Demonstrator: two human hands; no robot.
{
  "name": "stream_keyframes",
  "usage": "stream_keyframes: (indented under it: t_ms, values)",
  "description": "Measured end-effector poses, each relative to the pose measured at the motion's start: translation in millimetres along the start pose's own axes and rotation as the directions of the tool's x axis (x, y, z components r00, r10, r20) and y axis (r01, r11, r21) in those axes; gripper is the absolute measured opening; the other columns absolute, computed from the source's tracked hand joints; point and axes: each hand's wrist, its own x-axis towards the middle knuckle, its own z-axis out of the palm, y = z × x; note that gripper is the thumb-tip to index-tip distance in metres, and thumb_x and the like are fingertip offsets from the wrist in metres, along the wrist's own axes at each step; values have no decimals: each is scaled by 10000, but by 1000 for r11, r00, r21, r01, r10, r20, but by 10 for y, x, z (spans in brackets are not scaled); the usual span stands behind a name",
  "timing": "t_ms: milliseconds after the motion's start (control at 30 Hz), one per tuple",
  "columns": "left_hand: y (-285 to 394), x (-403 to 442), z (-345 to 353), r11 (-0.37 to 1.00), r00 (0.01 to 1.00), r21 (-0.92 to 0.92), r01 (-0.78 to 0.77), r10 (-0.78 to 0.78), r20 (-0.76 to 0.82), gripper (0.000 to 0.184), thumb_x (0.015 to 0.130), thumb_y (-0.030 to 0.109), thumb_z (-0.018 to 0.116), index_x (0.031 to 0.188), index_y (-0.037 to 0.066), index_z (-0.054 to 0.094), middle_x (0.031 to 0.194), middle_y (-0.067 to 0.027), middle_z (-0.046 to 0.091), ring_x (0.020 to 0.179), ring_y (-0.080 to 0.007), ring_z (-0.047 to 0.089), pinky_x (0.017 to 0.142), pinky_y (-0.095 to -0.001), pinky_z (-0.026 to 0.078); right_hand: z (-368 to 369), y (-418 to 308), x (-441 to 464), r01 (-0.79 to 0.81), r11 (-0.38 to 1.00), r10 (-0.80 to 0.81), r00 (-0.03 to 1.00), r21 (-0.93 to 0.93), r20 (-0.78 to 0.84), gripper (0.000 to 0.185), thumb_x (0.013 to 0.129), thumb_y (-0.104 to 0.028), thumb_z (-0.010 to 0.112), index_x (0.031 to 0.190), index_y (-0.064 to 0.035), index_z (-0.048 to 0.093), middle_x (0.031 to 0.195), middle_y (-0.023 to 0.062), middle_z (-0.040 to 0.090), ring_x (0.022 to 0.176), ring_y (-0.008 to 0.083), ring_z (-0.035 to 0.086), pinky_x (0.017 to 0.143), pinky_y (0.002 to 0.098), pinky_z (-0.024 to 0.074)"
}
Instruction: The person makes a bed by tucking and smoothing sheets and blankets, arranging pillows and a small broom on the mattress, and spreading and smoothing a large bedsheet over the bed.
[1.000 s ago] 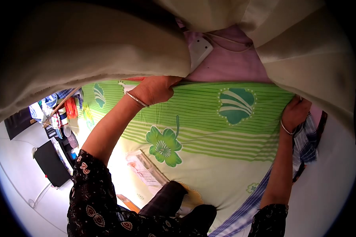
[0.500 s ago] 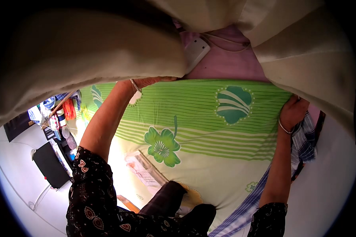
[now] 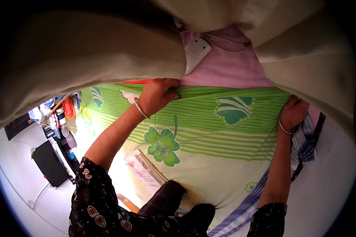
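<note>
A green and cream bedsheet (image 3: 209, 138) with leaf and flower prints spreads beneath me. My left hand (image 3: 159, 94) has its fingers curled over the sheet's far edge, closed on the cloth, below the hanging beige curtain (image 3: 106, 51). Over at the far right corner, my right hand (image 3: 294, 113) is closed on the same sheet, its fingertips partly hidden. Between the hands the far edge is drawn into folds. Beyond it shows a pink cloth (image 3: 225, 69) with a white plastic box (image 3: 197, 53) and a cable on it.
A second beige curtain (image 3: 304, 47) hangs at the upper right. Blue checked cloth (image 3: 303, 138) lies beside my right arm. A flat packet (image 3: 146, 170) rests near my knees. Off to the left stand a black box-like object (image 3: 51, 164) and folded clothes (image 3: 68, 108).
My left hand has moved from flat under the curtain to curled over the sheet edge. That edge is pulled slightly toward me, baring more pink cloth. The right hand stays put.
</note>
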Motion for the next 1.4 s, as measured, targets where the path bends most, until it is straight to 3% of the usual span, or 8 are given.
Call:
stream_keyframes:
  t_ms: [67,267,467,567,833,967,1233,1400]
  values:
    - [8,-66,59,991,985,99,-95,108,-136,252,632,90,683,863,49,590,836,-110,579,799,-297,564,654,-358,466,-4,-2,0,2,1000,-2,1000,6,-1,333,885,-212,440,1099,39,482,1020,265,519,927,424,506,763,435,419]
    - [-71,-241,214,976,992,208,58,-33,-124,266,619,70,691,847,51,556,891,-117,544,795,-297,557,640,-371,471,13,29,-42,-46,999,47,997,-14,62,313,868,-193,446,1074,38,491,1012,261,519,920,423,504,762,437,415]
    - [71,-181,338,975,889,-88,206,-224,-400,299,596,12,683,841,72,523,885,-116,537,667,-297,553,576,-355,474,0,-7,-25,-64,998,65,997,-21,47,267,854,-158,452,1022,41,512,969,265,531,886,423,511,751,434,417]
    - [-34,-243,430,971,872,-62,231,-234,-430,259,614,16,658,828,85,529,863,-103,530,646,-287,553,565,-355,472,14,24,-25,-64,998,65,997,-9,34,256,844,-143,456,1007,42,524,954,259,541,881,414,521,750,434,418]
    - [-22,-416,553,843,873,525,115,166,-459,138,620,49,531,747,78,485,716,-80,447,639,-246,494,544,-341,426,36,59,-59,-188,982,191,973,-34,130,241,836,-131,458,992,37,532,918,230,551,848,392,530,740,433,417]
    - [-4,-508,550,844,888,517,141,123,-444,139,620,49,532,739,76,467,723,-87,448,648,-245,496,551,-340,421,92,177,-85,-68,997,72,994,-38,88,250,841,-142,460,1007,34,523,915,226,547,842,384,532,739,426,422]
    - [133,-235,200,881,780,460,108,212,-589,171,614,-8,519,770,50,478,769,-101,474,686,-268,495,596,-361,420,78,154,-102,-168,985,170,975,-25,143,260,852,-180,470,997,31,515,919,226,546,838,385,535,727,423,430]
    - [-76,-421,307,906,786,351,236,34,-617,249,620,-48,500,856,30,509,873,-124,504,803,-304,493,674,-380,423,46,152,-121,-178,983,185,969,-52,165,325,881,-251,450,1025,34,507,924,241,539,837,394,533,708,431,427]
